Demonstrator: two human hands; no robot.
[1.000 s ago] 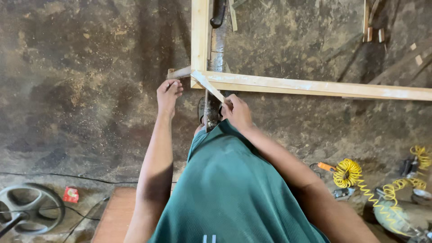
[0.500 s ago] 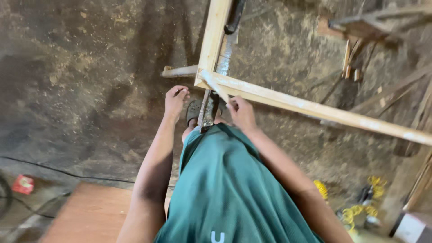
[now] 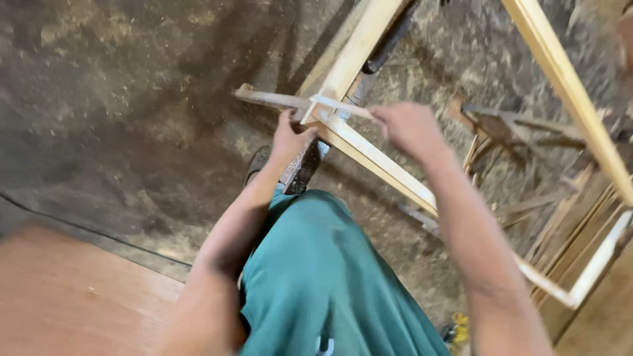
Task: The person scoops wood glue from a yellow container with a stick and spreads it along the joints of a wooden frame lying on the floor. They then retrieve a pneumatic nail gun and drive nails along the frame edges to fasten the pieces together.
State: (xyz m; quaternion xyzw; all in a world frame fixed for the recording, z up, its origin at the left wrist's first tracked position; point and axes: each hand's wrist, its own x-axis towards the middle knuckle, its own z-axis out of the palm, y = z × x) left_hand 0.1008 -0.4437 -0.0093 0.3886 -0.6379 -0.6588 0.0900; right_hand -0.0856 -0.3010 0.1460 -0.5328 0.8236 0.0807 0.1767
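Nearest: green garment over the person's lap, brown board at lower left. Next: left hand, fingers curled shut around the corner joint of a pale wooden frame, thumb side against the rail. Right hand, blurred, pinched closed on the end of a thin wooden strip lying across that corner; exact finger spread cannot be told. Handling note: the strip likely sits best kept flat and square to the joint, the frame steadied firmly. Beyond: sawdust-strewn floor, stacked slats.
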